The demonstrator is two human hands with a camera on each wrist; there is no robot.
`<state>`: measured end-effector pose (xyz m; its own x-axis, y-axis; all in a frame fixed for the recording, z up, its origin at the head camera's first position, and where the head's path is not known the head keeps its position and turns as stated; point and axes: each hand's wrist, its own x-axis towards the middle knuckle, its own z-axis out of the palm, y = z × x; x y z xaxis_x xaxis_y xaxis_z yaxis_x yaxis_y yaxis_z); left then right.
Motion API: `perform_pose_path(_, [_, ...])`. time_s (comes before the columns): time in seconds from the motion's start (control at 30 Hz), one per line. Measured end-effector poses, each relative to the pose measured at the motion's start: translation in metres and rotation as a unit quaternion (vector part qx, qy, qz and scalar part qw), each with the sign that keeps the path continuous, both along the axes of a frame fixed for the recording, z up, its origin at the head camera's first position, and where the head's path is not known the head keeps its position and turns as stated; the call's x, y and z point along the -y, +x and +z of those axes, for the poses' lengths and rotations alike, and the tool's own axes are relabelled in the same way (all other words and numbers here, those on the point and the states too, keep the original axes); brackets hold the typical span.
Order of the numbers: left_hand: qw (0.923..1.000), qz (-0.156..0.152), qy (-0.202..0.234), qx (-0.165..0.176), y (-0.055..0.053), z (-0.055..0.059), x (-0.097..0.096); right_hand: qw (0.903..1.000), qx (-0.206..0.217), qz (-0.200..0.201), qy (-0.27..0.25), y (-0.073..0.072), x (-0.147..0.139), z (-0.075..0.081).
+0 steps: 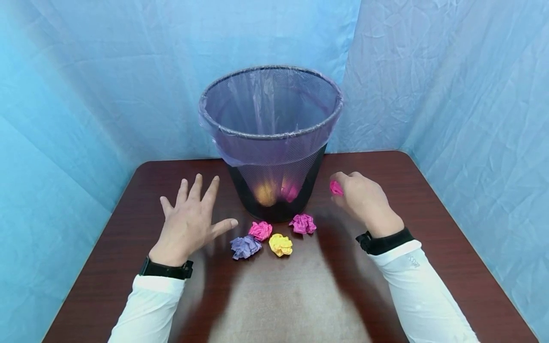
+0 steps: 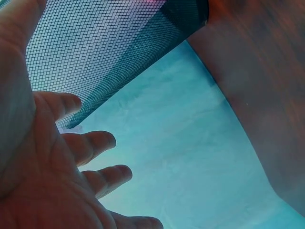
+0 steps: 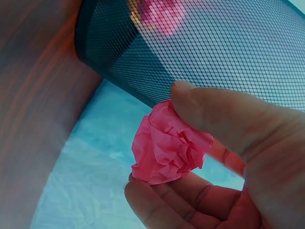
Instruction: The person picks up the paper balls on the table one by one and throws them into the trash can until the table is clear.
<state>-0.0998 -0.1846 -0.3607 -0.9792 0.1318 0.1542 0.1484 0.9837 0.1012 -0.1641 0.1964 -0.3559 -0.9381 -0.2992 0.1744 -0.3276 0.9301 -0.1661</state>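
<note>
As right grip (image 1: 363, 199) pinches, pink paper (image 3: 164, 148), between fingertips (image 3: 189, 102)

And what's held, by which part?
The right hand pinches a pink paper ball by its sides, between thumb and fingers; the left hand holds nothing.

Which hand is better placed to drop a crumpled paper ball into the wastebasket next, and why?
Probably the right hand: it pinches a crumpled pink paper ball beside the lined mesh wastebasket, while the left hand is spread and empty.
</note>
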Motion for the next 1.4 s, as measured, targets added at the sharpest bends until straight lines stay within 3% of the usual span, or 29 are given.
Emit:
perform_pose_path(0.83, [1.0, -0.001, 0.003, -0.009, -0.001, 0.011, 0.001, 0.9981, -0.062, 0.002, -0.006, -0.007, -0.003, 0.044])
perform_pose_path(1.4, [1.0, 0.001, 0.007, -0.007, -0.001, 0.013, 0.003, 0.9983, -0.055, -0.017, -0.005, -0.009, -0.004, 0.065])
